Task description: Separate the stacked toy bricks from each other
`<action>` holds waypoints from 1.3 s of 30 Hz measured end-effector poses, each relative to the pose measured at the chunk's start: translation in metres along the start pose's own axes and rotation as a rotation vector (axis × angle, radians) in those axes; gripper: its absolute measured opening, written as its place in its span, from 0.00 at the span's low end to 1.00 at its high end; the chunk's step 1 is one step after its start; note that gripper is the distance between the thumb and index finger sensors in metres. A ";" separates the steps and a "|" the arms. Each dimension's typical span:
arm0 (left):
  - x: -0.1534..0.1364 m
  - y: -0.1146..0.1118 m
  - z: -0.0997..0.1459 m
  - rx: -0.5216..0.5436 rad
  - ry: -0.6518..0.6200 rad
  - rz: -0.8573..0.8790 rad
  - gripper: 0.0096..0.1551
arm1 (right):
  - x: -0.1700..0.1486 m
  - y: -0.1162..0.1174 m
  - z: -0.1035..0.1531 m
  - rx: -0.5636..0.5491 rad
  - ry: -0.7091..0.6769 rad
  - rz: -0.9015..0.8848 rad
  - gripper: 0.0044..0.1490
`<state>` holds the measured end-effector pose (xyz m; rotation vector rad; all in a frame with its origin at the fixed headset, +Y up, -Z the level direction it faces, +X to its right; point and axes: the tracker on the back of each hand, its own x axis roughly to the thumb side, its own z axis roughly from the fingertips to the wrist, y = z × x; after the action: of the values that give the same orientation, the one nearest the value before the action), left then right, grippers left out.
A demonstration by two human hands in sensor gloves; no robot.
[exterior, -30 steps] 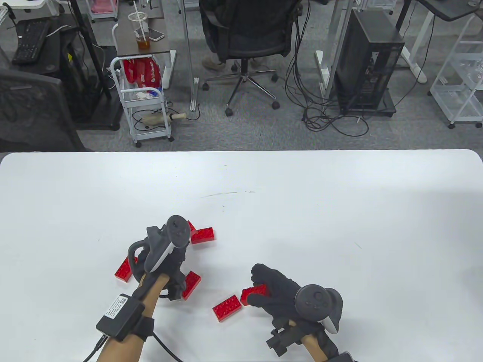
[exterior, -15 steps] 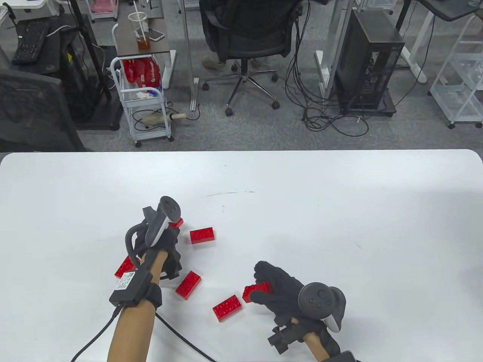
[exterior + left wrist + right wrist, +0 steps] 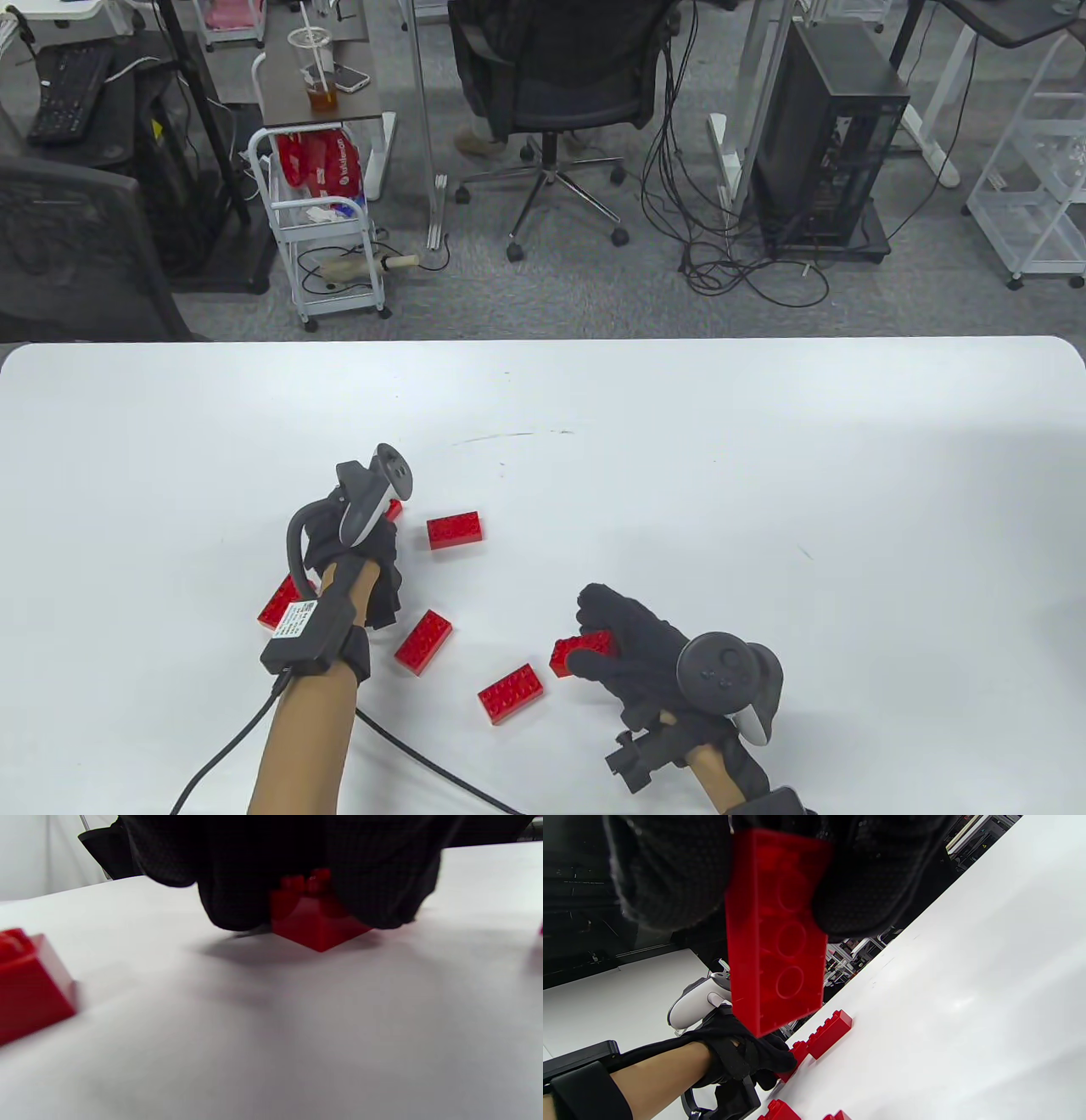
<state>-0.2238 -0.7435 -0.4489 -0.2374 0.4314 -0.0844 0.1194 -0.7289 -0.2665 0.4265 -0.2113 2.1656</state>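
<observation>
My left hand (image 3: 373, 531) reaches forward, and in the left wrist view its fingers (image 3: 237, 887) grip a small red brick (image 3: 316, 918) that sits on the white table (image 3: 679, 475). Only a corner of that brick (image 3: 394, 509) shows in the table view. My right hand (image 3: 594, 641) holds a long red brick (image 3: 580, 652) just above the table. In the right wrist view this brick (image 3: 776, 938) hangs between the fingers (image 3: 670, 874), hollow underside toward the camera.
Loose red bricks lie on the table: one (image 3: 455, 530) right of my left hand, one (image 3: 422, 630) beside my left wrist, one (image 3: 510, 693) left of my right hand, one (image 3: 276, 601) under my left forearm. A cable (image 3: 424, 764) trails across the near edge.
My left hand moved forward and slightly left with its small brick, uncovering the loose brick by the wrist. My right hand shifted slightly right, still holding its brick.
</observation>
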 end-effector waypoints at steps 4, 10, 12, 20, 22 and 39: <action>-0.001 0.004 0.008 0.027 -0.023 0.019 0.47 | -0.001 -0.001 0.000 -0.005 0.000 -0.005 0.48; -0.009 0.031 0.038 0.145 -0.126 0.141 0.48 | -0.003 -0.003 -0.001 -0.013 0.008 0.003 0.48; -0.013 0.039 0.056 0.217 -0.193 0.193 0.48 | -0.004 -0.004 -0.001 -0.017 0.011 0.002 0.47; -0.030 0.046 0.114 0.345 -0.361 0.270 0.48 | -0.007 -0.008 -0.001 -0.036 0.013 0.009 0.47; -0.035 0.043 0.126 0.413 -0.376 0.290 0.47 | -0.008 -0.009 -0.001 -0.044 0.013 0.011 0.47; -0.074 0.015 0.161 0.460 -0.427 0.394 0.47 | -0.020 -0.013 -0.007 -0.057 0.052 0.107 0.47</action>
<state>-0.2221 -0.6859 -0.2809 0.2828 0.0205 0.2502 0.1395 -0.7341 -0.2812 0.3324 -0.2711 2.2671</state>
